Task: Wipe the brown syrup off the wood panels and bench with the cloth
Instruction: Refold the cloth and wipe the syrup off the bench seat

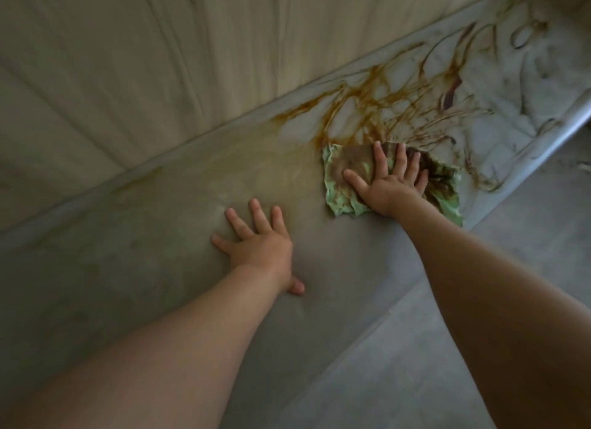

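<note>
1. Wood panels (128,61): these lie beyond the left hand's fingertips and rise from the back edge of the worktop. On my feed I see no clear syrup on them, but the light is dim and I cannot be sure.
2. Left hand (259,246): the fingers are spread and the palm is flat on the bare worktop (128,284), holding nothing. I judge it to be a brace, taking body weight while the other arm reaches.
3. Faint brown film (256,160): this sits on the worktop between the left hand's fingertips and the panels. I judge it to be thin residue that needs a firm wipe.
4. Cloth (335,172): green, soiled brown, lying flat on the worktop under the right hand.
5. Right hand (393,185): the fingers are straight and spread, pressing the cloth down rather than pinching it. The flat palm loads a wide patch of fabric.
6. Syrup (361,102): brown streaks start at the right hand's fingertips and run beyond it and to its right, toward the worktop's far end. Most of the spill remains. I would push forward into it.
</note>
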Demonstrator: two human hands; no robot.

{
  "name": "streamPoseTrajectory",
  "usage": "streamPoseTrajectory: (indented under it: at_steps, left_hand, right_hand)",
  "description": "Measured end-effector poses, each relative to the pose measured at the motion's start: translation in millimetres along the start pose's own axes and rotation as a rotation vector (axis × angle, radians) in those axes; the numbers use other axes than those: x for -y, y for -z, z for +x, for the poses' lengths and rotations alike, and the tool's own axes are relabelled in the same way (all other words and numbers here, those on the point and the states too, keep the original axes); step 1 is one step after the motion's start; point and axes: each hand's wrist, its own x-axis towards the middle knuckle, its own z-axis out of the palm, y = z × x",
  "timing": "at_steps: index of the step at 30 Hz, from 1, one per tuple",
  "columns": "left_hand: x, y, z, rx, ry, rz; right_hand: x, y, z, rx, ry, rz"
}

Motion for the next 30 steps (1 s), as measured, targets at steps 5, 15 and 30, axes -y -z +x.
streamPoseTrajectory:
  at_steps: [5,15,30]
  left_hand:
    - [-2.8,-0.2,8.9,0.074,0.027,0.031]
    - [-8.7,1.2,13.4,0.124,0.082,0.067]
    - [-30.1,75.1,12.8,0.279,0.102,0.198]
  right_hand:
    - [11.3,8.3,19.7,0.062,-0.029,-0.016]
    - [15.6,12.9,25.0,0.138,-0.011,-0.05]
    - [23.4,26.3,26.2,0.245,-0.056,-0.098]
